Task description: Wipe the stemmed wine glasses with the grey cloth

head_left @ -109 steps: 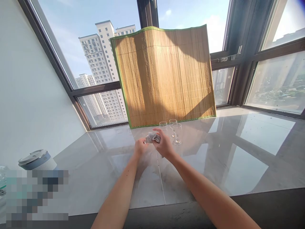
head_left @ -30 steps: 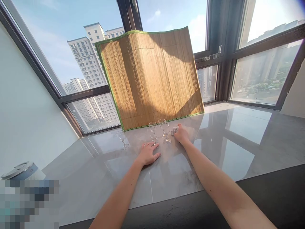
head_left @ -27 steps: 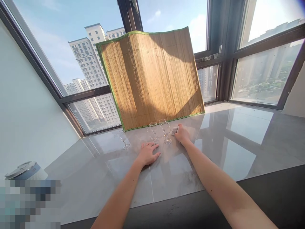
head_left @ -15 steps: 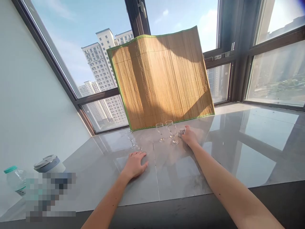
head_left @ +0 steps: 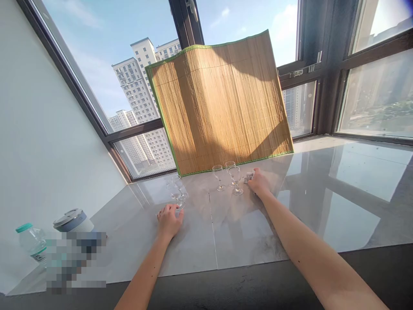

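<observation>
My left hand point(head_left: 170, 220) rests low on the tiled sill, its fingers and thumb closed about the foot of a clear stemmed glass point(head_left: 175, 190). A second stemmed glass point(head_left: 182, 189) stands just behind, partly overlapped by the first. Farther right, three more clear stemmed glasses stand in a close group: one on the left point(head_left: 218, 173), one in front point(head_left: 235, 174) and one behind it point(head_left: 230, 165). My right hand point(head_left: 259, 183) is closed at a small crumpled-looking grey item point(head_left: 248, 177) right of that group. Its kind is unclear, and the fingers partly hide it.
A bamboo mat point(head_left: 226, 107) with green edging leans against the window behind the glasses. On the left stand a clear bottle with a teal cap point(head_left: 30, 237) and a lidded cup point(head_left: 74, 220), both partly blurred out. The glossy sill point(head_left: 193, 254) ends at a dark front edge.
My left hand has moved left along the sill, and the glass at its fingers has shifted left with it, closer to the other left glass. My right hand has stayed nearly still.
</observation>
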`<state>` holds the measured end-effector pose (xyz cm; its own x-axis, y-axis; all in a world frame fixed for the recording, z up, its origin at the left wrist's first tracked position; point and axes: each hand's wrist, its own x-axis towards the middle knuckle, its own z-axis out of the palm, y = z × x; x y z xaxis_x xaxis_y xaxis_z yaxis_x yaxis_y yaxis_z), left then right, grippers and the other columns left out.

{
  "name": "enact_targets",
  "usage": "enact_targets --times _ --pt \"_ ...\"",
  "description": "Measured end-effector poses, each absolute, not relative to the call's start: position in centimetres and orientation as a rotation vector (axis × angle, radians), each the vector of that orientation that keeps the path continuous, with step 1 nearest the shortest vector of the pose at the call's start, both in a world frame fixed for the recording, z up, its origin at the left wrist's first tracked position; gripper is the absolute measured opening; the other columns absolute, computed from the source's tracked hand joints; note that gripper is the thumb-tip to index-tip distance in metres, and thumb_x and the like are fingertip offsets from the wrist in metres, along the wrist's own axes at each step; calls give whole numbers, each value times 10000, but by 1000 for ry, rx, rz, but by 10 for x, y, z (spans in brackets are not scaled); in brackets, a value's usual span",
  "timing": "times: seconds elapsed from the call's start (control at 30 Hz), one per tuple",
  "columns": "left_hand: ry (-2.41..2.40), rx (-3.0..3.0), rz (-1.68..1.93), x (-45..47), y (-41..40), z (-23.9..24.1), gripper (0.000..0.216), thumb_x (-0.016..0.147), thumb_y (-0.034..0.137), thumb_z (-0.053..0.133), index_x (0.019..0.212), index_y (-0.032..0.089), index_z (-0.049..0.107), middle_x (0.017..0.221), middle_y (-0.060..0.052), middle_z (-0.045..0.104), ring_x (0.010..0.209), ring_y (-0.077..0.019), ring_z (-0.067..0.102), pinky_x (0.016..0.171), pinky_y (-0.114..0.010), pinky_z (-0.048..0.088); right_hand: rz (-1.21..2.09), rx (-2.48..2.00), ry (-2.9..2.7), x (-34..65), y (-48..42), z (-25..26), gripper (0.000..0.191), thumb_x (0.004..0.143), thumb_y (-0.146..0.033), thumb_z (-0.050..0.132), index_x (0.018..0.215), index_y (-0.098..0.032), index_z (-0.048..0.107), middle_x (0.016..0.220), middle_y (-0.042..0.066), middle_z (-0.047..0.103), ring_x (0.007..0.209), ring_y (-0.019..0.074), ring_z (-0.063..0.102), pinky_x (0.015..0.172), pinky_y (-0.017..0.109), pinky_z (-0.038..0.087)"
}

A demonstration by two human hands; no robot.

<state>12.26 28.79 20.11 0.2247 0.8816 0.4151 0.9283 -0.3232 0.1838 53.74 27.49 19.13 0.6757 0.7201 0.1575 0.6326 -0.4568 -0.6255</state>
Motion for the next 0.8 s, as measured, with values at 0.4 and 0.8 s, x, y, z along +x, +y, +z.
enact_targets --times 0.4,0.8 --pt "-947 -3189 -451 319 274 207 644 860 535 541 1446 281 456 1543 -121 332 1415 -343 309 1147 -519 266 160 -2185 -1048 535 271 194 626 819 -207 552 1407 -178 338 1109 154 662 1069 275 627 798 326 450" --pt "-910 -3199 -300 290 262 207 558 896 529 482 1375 252 555 1395 -105 516 1304 -285 447 1114 -443 339 199 -2228 -1109 537 272 195 673 835 -203 515 1451 -171 247 1107 160 650 1090 275 611 785 320 447"
